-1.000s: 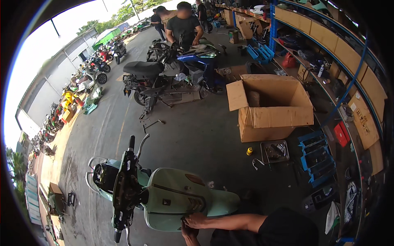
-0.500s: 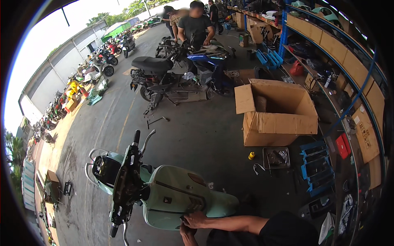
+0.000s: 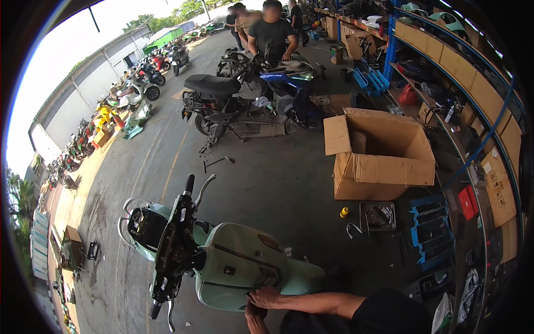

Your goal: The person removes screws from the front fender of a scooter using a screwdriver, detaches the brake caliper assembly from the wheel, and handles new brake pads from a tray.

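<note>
A mint-green scooter (image 3: 225,273) stands in front of me, its front shield toward me. My right hand (image 3: 267,296) reaches in from the right and is closed at the lower edge of the shield. Just below it, my left hand (image 3: 255,318) is also closed, nearly touching the right. A small dark thing shows at the fingertips, too small to name. What the fingers hold is mostly hidden. The black handlebar (image 3: 173,239) with its levers lies to the left of my hands.
An open cardboard box (image 3: 384,172) stands on the floor to the right. Near it are a metal tray (image 3: 377,216), a yellow bottle (image 3: 344,212) and a blue toolbox (image 3: 433,229). Farther off, a person (image 3: 272,36) stands behind a partly stripped motorbike (image 3: 217,89). Shelving lines the right.
The view has shifted slightly, so the surroundings sit a little farther right. Both hands stay at the same spot on the scooter's shield.
</note>
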The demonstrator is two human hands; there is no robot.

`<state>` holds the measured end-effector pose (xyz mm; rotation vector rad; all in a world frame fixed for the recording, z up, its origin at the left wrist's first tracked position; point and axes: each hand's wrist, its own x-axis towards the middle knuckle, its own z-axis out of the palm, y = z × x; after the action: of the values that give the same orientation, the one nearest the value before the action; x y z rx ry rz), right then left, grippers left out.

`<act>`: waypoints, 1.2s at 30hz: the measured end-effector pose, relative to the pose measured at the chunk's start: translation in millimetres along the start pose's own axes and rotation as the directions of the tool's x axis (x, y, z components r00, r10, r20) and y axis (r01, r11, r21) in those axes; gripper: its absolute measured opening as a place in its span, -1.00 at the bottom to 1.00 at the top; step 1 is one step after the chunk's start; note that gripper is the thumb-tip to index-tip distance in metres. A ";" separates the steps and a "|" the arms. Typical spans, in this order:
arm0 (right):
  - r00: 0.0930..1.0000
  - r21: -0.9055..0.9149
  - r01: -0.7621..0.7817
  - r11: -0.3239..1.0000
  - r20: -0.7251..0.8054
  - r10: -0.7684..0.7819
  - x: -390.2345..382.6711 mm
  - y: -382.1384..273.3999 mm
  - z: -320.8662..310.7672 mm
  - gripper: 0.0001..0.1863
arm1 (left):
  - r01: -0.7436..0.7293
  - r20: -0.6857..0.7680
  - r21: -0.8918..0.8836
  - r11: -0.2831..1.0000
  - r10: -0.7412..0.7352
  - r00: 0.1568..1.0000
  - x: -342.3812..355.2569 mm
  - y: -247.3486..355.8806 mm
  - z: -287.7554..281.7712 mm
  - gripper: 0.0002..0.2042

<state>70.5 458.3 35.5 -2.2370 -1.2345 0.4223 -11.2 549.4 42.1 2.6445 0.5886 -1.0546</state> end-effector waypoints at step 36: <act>0.990 -0.082 0.056 0.995 -0.122 -0.065 -3.2 6.9 30.9 -0.62 | 0.223 -0.157 -0.180 -0.958 0.252 0.955 36.1 -34.7 69.5 -0.42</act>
<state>57.7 462.2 6.6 -2.2480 -1.2697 0.2106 -44.9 565.7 -34.9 -0.1383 0.5606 0.1436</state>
